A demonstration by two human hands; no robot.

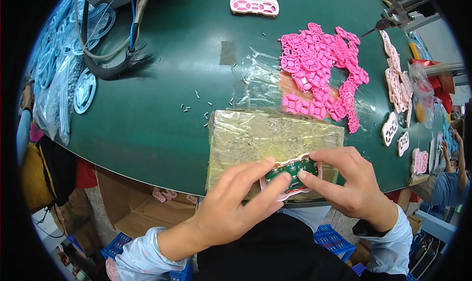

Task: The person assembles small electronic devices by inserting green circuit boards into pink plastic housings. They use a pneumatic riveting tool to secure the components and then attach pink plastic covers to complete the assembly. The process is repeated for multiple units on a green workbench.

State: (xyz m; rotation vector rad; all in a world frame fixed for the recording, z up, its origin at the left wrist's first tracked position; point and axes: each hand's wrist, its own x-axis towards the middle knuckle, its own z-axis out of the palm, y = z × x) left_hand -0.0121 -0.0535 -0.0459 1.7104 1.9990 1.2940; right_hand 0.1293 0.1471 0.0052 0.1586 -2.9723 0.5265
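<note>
A green circuit board [292, 176] sits inside a pale casing [319, 170] at the near edge of a tape-wrapped block [236, 133]. My left hand [231, 197] grips the casing from the left, one fingertip at its far edge and the thumb pressing on the board. From the right, my right hand [351, 185] holds the casing's far corner with the fingers, its thumb on the board. The fingers hide parts of the casing's edges. Beyond the block lies a pile of pink button pads [307, 60].
Small metal pins [196, 94] lie scattered on the green table [172, 35]. A finished-looking white-and-pink casing [254, 6] lies at the far side. Pale casing parts [390, 128] line the right. A black brush [118, 67] and bagged blue parts [64, 84] occupy the left. An open cardboard box [142, 202] stands below.
</note>
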